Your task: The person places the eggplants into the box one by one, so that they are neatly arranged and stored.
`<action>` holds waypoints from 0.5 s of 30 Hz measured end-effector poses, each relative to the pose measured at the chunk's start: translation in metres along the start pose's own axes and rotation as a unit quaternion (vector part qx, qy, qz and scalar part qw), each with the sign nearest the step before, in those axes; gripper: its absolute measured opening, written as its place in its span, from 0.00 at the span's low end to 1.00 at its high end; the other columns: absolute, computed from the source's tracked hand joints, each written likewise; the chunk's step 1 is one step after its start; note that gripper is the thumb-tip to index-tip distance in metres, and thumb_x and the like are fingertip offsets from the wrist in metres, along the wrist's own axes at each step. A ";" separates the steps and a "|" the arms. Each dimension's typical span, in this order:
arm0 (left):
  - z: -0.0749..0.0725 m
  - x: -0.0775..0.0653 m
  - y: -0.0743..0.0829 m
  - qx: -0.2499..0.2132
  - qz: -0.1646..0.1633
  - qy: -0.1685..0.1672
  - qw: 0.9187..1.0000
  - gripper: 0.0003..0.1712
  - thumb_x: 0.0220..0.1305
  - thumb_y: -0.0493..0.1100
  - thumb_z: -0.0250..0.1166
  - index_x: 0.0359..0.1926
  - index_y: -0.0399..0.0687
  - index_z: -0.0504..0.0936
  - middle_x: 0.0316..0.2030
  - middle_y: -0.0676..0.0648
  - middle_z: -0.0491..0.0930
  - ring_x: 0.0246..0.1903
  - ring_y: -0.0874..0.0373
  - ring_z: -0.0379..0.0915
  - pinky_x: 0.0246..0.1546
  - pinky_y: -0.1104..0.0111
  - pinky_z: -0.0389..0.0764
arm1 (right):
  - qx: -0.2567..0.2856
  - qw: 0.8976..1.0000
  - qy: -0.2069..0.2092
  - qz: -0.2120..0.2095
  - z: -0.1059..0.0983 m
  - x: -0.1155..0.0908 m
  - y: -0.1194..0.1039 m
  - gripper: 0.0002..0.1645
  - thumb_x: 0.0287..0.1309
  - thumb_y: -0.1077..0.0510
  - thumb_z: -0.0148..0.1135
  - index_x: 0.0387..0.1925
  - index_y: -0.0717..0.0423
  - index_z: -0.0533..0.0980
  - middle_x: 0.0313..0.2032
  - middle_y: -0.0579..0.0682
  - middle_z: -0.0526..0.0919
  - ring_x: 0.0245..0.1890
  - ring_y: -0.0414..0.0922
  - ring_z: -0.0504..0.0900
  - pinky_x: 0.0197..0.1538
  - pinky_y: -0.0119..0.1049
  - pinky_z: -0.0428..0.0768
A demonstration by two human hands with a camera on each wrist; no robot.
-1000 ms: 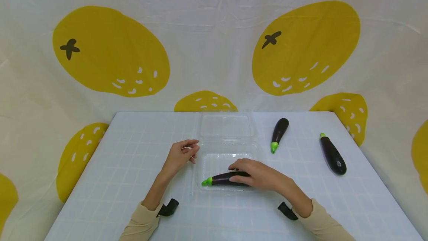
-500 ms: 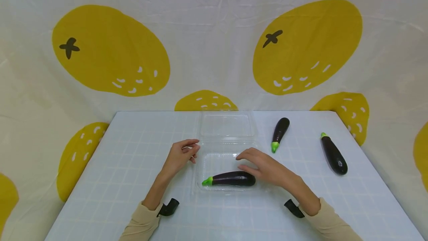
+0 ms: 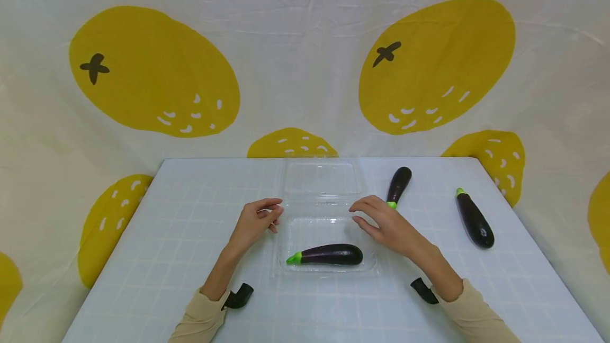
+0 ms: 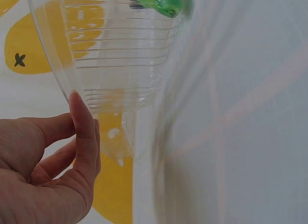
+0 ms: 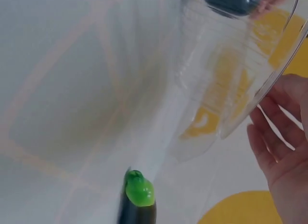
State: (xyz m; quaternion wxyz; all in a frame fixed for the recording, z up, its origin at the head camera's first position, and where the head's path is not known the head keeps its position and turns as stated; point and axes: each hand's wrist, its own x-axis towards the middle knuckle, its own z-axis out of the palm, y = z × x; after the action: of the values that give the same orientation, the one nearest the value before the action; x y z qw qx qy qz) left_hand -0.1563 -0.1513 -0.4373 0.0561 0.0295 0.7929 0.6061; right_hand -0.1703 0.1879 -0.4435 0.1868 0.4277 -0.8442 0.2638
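A clear plastic clamshell container lies with its lid folded back. One dark purple eggplant rests on its side along the front of the base, green stem to the left. My left hand pinches the container's left rim near the hinge, as the left wrist view shows close up. At the right rim hovers my right hand, holding nothing, its fingers loosely bent. Behind it lies a second eggplant, its stem end partly covered by the hand.
A third eggplant lies farther right on the pale checked table. Beyond the far edge hangs a white cloth printed with yellow fruit. Black wrist mounts stick out below the sleeves.
My right hand has let go of the eggplant in the container and moved up and to the right, to the right rim. The left hand stays in place.
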 end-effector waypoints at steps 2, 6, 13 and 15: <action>0.000 0.004 -0.010 -0.001 0.000 0.002 1.000 0.21 0.71 0.33 0.66 0.60 0.25 0.78 0.44 0.28 0.81 0.24 0.49 0.79 0.30 0.73 0.83 | -0.004 1.000 0.017 -0.006 -0.001 -0.001 0.004 0.21 0.49 0.71 0.77 0.47 0.57 0.82 0.45 0.50 0.83 0.48 0.47 0.81 0.50 0.40 0.82; -0.001 0.009 -0.021 -0.005 0.003 0.003 1.000 0.23 0.70 0.37 0.67 0.61 0.28 0.79 0.45 0.31 0.82 0.23 0.52 0.79 0.30 0.74 0.82 | -0.017 0.999 0.036 -0.008 -0.004 -0.003 0.012 0.14 0.59 0.67 0.73 0.46 0.59 0.82 0.46 0.52 0.83 0.48 0.49 0.81 0.51 0.40 0.81; -0.001 0.011 -0.024 -0.010 0.007 0.004 1.000 0.23 0.70 0.39 0.68 0.61 0.30 0.79 0.45 0.33 0.83 0.23 0.51 0.80 0.31 0.73 0.83 | -0.037 0.998 0.050 0.014 -0.010 -0.007 0.022 0.21 0.48 0.72 0.77 0.46 0.61 0.83 0.47 0.54 0.83 0.49 0.51 0.81 0.53 0.39 0.79; -0.001 0.011 -0.025 -0.007 0.005 0.005 1.000 0.23 0.70 0.38 0.68 0.61 0.29 0.79 0.45 0.34 0.82 0.24 0.51 0.80 0.30 0.73 0.83 | -0.041 0.998 0.050 0.017 -0.011 -0.008 0.026 0.20 0.51 0.71 0.77 0.47 0.62 0.83 0.47 0.54 0.83 0.49 0.51 0.80 0.53 0.38 0.79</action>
State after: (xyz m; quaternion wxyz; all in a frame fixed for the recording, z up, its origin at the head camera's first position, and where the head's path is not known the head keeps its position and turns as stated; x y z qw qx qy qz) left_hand -0.1670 -0.1574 -0.4617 0.0493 0.0298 0.7890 0.6117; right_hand -0.1856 0.2128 -0.4464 0.2414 0.3912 -0.8512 0.2533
